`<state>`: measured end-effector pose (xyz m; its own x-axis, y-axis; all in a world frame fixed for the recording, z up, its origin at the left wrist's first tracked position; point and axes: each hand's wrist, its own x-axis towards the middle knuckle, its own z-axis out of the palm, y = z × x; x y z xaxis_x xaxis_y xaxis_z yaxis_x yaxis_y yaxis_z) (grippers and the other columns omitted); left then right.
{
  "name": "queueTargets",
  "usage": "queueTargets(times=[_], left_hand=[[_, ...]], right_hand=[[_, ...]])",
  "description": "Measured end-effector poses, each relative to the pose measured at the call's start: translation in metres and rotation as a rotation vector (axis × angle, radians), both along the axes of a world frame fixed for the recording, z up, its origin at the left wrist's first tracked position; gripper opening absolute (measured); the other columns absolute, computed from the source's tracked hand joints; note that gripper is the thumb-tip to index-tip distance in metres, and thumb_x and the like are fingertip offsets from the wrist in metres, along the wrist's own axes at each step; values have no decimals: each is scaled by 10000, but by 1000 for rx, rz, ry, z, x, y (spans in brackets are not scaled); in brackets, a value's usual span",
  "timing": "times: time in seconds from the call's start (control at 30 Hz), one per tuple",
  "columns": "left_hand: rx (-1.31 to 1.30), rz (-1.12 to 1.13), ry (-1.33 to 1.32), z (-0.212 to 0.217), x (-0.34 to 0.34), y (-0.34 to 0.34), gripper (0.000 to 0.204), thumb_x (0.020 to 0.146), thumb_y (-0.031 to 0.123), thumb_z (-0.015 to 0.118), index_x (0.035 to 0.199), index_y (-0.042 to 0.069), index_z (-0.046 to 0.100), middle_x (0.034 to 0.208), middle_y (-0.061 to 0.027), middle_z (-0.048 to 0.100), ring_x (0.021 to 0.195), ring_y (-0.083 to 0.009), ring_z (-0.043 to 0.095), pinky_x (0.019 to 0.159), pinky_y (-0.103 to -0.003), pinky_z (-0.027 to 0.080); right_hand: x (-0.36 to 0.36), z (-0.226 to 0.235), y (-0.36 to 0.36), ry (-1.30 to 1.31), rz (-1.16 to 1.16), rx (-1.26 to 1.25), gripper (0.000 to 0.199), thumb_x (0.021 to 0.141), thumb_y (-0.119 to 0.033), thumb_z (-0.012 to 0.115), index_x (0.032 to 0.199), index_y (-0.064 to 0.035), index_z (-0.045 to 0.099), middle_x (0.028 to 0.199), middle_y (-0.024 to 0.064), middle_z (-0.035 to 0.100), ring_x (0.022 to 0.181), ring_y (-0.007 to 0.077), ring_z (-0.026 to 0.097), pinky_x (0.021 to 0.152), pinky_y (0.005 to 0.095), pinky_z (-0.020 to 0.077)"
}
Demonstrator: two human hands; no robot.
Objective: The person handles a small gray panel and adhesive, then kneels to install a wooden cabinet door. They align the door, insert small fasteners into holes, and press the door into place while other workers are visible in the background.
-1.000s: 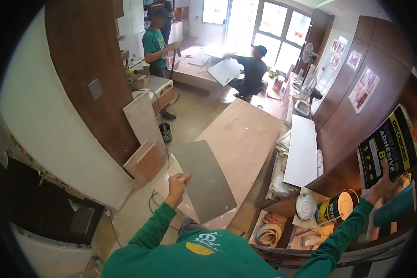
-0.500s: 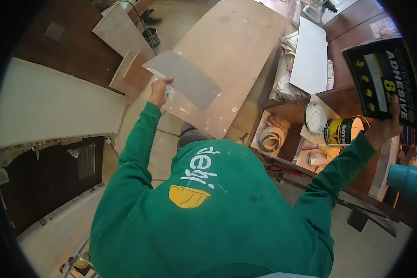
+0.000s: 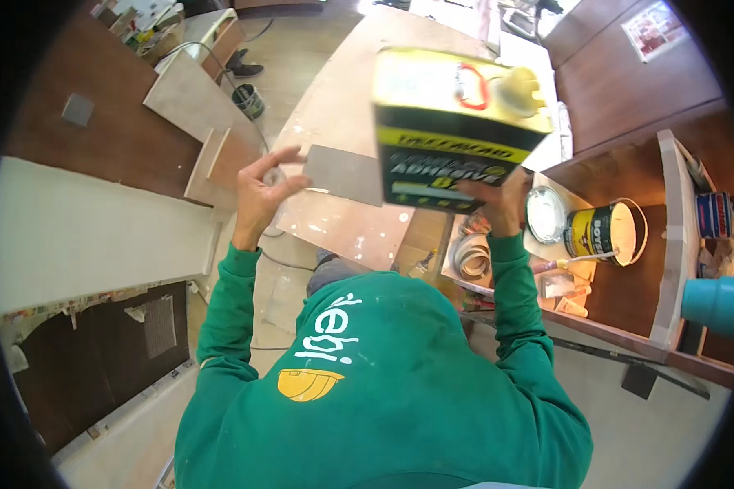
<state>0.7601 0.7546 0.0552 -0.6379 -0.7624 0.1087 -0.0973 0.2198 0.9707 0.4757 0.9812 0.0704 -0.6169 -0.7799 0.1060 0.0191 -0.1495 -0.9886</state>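
Our right hand (image 3: 504, 197) clasps the adhesive tin (image 3: 448, 143), likely heavy, best supported low; by the plywood's (image 3: 338, 224) left edge our left hand (image 3: 258, 194) half opens, its hold unclear.

Yellow-and-black can (image 3: 457, 130) swinging in from the right, over the tabletop (image 3: 334, 224).
The right hand (image 3: 501, 202) is bringing it across from beyond the wooden compartments (image 3: 620, 297), its yellow top now showing; the left hand (image 3: 267, 186) is releasing its earlier pinch, spreading just beside the gray sheet (image 3: 342, 174).
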Motion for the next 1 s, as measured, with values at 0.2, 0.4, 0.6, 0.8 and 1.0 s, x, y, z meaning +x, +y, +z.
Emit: queueTargets(times=[0.2, 0.4, 0.6, 0.8, 1.0], left_hand=[[-327, -287, 0, 37, -2, 8, 1022, 406, 348, 977, 1256, -23, 546, 1199, -143, 620, 1125, -249, 572, 1004, -356, 409], [-230, -294, -212, 23, 31, 24, 838, 499, 382, 932, 1187, 25, 615, 1123, -106, 667, 1028, -253, 623, 949, -355, 455], [-627, -226, -279, -8, 52, 17, 623, 576, 302, 852, 1105, 43, 648, 1057, -111, 679, 941, -260, 647, 864, -349, 496], [-597, -260, -317, -34, 57, -29, 680, 513, 271, 851, 1078, 1, 585, 927, -141, 559, 806, -300, 565, 685, -394, 485], [-661, -252, -663, -69, 58, -70, 741, 462, 323, 848, 1047, -22, 551, 911, -152, 560, 827, -331, 566, 703, -409, 489]], right_hand=[[51, -39, -46, -133, 345, -65, 968, 498, -3, 905, 1322, 30, 400, 1188, 104, 588, 1088, 182, 585, 955, 324, 509], [72, -91, -66, -146, 507, -12, 1074, 464, -145, 952, 1353, 23, 373, 1242, 113, 548, 1165, 209, 528, 1034, 342, 420], [98, -109, -84, 52, 502, 97, 1039, 488, -284, 945, 1330, -19, 397, 1236, 134, 552, 1157, 238, 536, 1018, 368, 419], [134, -167, -114, 125, 410, 100, 775, 586, -221, 894, 1238, -28, 522, 1172, 126, 624, 1067, 242, 603, 957, 377, 474], [158, -223, -120, -198, 395, 454, 745, 679, -221, 832, 1329, -47, 512, 1224, 141, 618, 1144, 272, 585, 974, 365, 468]])
